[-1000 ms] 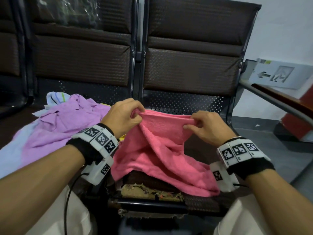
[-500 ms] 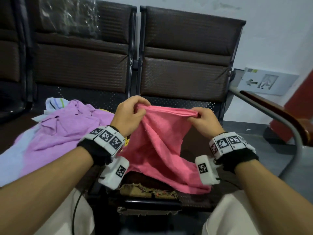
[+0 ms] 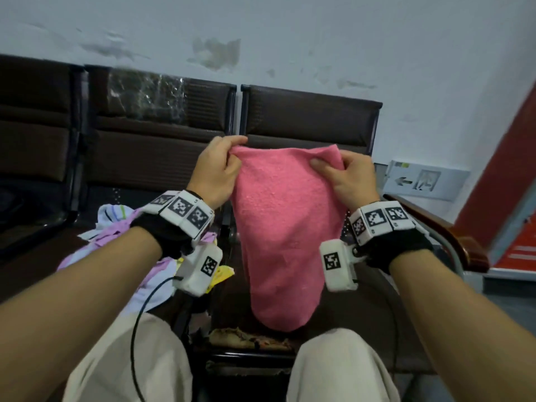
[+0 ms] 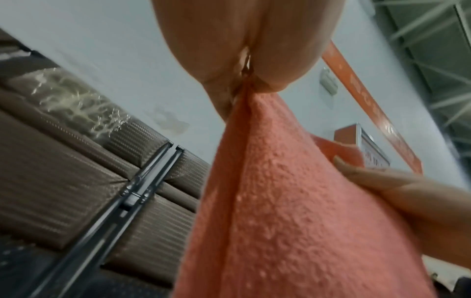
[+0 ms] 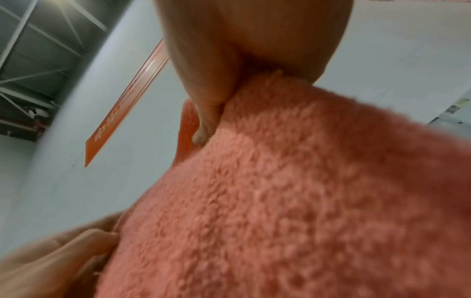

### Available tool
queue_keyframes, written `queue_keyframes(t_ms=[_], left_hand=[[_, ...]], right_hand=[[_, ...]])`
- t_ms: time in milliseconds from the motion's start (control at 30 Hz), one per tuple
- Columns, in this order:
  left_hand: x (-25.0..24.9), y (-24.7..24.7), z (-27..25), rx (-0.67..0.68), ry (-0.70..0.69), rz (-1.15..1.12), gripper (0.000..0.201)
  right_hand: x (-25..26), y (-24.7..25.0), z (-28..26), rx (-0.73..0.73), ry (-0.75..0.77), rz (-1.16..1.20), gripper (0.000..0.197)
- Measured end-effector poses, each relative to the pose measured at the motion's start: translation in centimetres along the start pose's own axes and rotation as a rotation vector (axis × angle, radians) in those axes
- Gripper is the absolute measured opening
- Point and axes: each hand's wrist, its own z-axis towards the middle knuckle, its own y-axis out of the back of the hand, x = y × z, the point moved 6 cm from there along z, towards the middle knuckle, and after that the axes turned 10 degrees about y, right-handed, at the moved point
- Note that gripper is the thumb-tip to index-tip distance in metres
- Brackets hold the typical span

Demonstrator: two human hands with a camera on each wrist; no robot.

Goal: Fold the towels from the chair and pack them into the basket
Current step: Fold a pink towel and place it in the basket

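Observation:
A pink towel (image 3: 278, 227) hangs in the air in front of the chair backs, held up by its top edge. My left hand (image 3: 229, 158) pinches the top left corner, and my right hand (image 3: 333, 163) pinches the top right corner. The towel's lower end dangles just above the worn front of the seat (image 3: 249, 339). In the left wrist view the towel (image 4: 293, 211) drops from my pinching fingers (image 4: 244, 66). In the right wrist view the towel (image 5: 293, 191) fills the frame under my fingers (image 5: 211, 96). No basket is in view.
A heap of purple, white and yellow towels (image 3: 121, 236) lies on the seat to the left. Dark brown chair backs (image 3: 307, 120) stand behind. A metal armrest (image 3: 441, 230) with a wooden top curves at the right. My knees (image 3: 339, 367) sit below.
Both hands have lifted the pink towel off the seat and up in front of the chair backs. It now hangs free instead of lying draped over the seat.

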Motion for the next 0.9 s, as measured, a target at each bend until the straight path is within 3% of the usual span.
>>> queue_keyframes(t_ms=[233, 367, 533, 633, 767, 900], left_hand=[[1.7, -4.8, 3.3, 0.193, 0.091, 0.097, 0.04], [1.2, -6.3, 5.8, 0.128, 0.046, 0.089, 0.041], [-0.2, -6.7, 6.6, 0.126, 0.055, -0.136, 0.038], [0.2, -6.8, 3.9, 0.174, 0.062, -0.239, 0.035], [3.3, -7.2, -3.4, 0.247, 0.16, -0.25, 0.038], [6.8, -8.2, -11.8, 0.441, 0.318, -0.252, 0.036]], right_hand=[[-2.8, -0.1, 1.3, -0.012, -0.133, -0.019, 0.023], [-3.2, -0.2, 2.5, -0.054, -0.117, 0.025, 0.023], [-2.3, 1.1, 2.5, -0.086, -0.009, 0.009, 0.028], [-2.6, 1.5, -0.5, 0.004, -0.024, 0.047, 0.03], [-4.4, 0.7, -7.4, 0.278, -0.117, 0.006, 0.034], [-6.3, 0.0, -14.6, 0.482, -0.202, -0.128, 0.03]])
